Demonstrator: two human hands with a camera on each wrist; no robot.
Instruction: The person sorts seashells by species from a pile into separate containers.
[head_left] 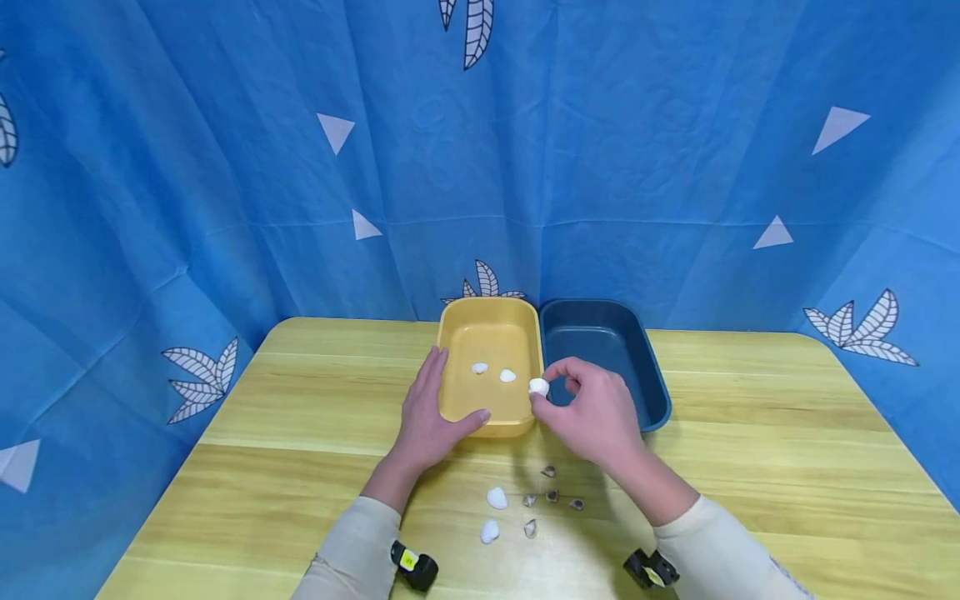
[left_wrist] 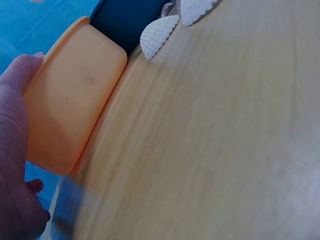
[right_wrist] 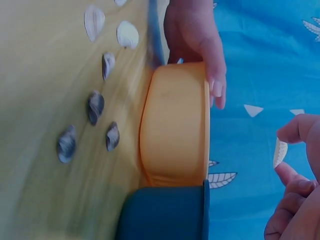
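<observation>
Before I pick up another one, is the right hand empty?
No, the right hand pinches a white shell near the yellow tray.

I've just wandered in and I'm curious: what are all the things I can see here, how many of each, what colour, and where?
Curtain: one, blue with white leaves and triangles, behind the table
Table: one, light yellowish wood, under the trays
Yellow tray: one, yellow, at the table's far edge
Blue tray: one, dark blue, right beside the yellow one
White shells: five, white; two in the yellow tray, two on the table, one pinched in the right hand
Small shells: five, brownish grey, on the table before the trays
Devices: two, black, one at each wrist
Sleeves: two, cream, on the forearms
Hands: two, bare; the left hand touches the yellow tray
</observation>
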